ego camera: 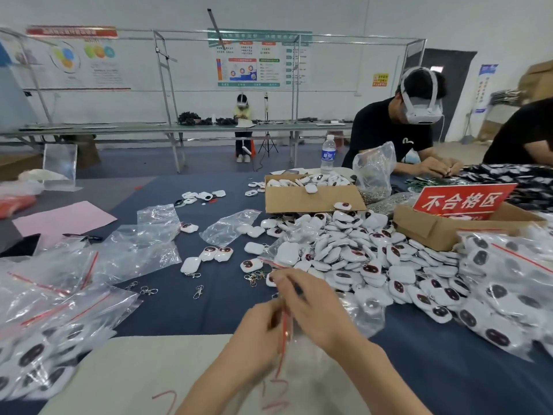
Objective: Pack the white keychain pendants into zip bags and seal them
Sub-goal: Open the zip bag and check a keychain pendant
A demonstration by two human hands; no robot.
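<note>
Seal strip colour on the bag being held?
Red, running along the clear zip bag; the head view shows it best.

Head-worn, forward-down, close over table

Two hands, left hand and right hand, hold one zip bag at lower centre. There are two cardboard boxes, one water bottle, one red sign, one pink sheet and three other people; the heaped pendants at right are too many to count
</note>
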